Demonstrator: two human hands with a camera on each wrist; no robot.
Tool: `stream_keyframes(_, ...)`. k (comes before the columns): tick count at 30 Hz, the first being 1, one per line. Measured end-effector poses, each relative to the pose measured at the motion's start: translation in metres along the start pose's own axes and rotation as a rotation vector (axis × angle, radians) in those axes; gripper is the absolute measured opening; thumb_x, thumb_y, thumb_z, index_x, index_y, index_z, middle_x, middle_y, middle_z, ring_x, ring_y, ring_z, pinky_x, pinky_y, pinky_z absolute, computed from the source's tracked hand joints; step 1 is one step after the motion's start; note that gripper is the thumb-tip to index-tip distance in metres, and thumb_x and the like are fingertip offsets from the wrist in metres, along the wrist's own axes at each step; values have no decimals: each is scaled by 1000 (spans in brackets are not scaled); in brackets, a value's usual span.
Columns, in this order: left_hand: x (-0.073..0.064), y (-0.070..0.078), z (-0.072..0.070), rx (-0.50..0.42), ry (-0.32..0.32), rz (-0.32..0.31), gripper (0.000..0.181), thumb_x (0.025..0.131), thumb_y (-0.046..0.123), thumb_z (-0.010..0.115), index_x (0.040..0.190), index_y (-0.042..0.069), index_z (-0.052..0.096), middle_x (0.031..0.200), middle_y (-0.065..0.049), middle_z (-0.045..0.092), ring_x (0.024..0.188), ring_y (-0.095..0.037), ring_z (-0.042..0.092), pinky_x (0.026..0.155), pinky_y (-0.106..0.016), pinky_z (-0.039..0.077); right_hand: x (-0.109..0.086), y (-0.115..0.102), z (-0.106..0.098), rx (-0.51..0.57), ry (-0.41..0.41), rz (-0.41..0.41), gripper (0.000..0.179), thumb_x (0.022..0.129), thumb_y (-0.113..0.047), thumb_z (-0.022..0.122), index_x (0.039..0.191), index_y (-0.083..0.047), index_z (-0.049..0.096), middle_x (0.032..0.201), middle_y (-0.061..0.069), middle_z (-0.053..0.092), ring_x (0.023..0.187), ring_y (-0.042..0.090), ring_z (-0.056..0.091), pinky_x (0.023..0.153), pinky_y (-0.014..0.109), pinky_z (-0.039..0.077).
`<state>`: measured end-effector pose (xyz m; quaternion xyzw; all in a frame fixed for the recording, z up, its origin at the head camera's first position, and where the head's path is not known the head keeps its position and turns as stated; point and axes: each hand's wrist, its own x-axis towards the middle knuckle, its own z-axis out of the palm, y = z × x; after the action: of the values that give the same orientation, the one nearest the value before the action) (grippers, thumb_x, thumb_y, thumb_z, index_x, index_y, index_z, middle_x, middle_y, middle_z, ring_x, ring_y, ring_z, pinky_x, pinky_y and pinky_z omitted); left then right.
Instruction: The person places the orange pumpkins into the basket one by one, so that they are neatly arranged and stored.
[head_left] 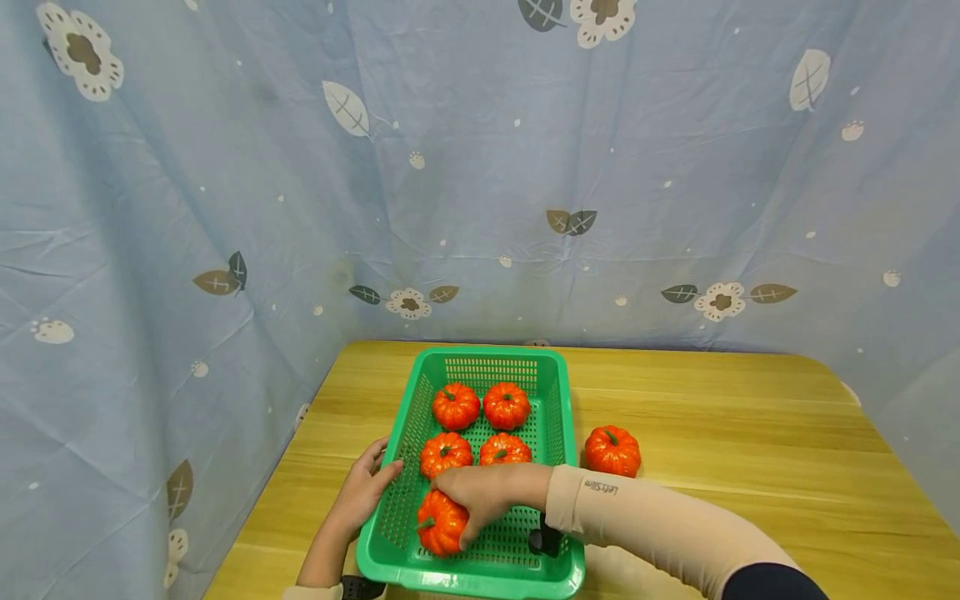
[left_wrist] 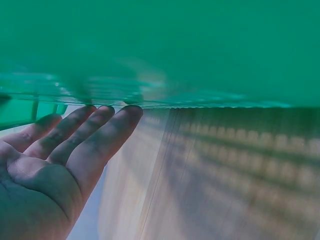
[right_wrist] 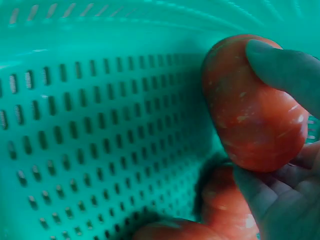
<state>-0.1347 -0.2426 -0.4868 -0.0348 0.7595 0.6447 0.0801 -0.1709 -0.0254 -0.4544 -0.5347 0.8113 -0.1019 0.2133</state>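
Note:
My right hand (head_left: 480,493) reaches into a green plastic basket (head_left: 480,582) and grips a small orange pumpkin (head_left: 441,527) in its front left part. In the right wrist view the thumb lies on one side of this pumpkin (right_wrist: 255,110) and fingers on the other. My left hand (head_left: 362,492) is at the basket's left side, thumb by the rim. The left wrist view shows its extended fingers (left_wrist: 100,145) with their tips at the basket's wall. Several more pumpkins sit in the basket, among them a back left one (head_left: 456,406); my right hand partly covers one.
Another pumpkin (head_left: 612,452) lies on the wooden table (head_left: 712,417), right of the basket and just beyond my right forearm. A pale blue curtain (head_left: 480,167) with flowers and leaves hangs behind the table and along its left side.

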Motion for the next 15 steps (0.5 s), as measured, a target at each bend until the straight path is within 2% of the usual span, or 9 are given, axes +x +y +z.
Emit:
stream_keyframes(7, 1, -1, 0, -5, 10, -4, 43, 92, 21, 49, 133, 12, 35, 124, -22, 47, 97, -35, 57, 68, -41, 54, 3, 3, 8, 29, 9, -7, 76, 68, -40, 75, 126, -7, 39, 118, -4, 49, 108, 4, 46, 93, 17, 38)
stream_keyframes(15, 0, 0, 1, 7, 20, -2, 45, 92, 22, 50, 133, 11, 36, 124, -21, 48, 99, -33, 56, 70, -40, 54, 7, 6, 14, 83, 20, -52, 79, 66, -39, 77, 127, -8, 39, 121, -3, 49, 110, 4, 46, 94, 17, 38)
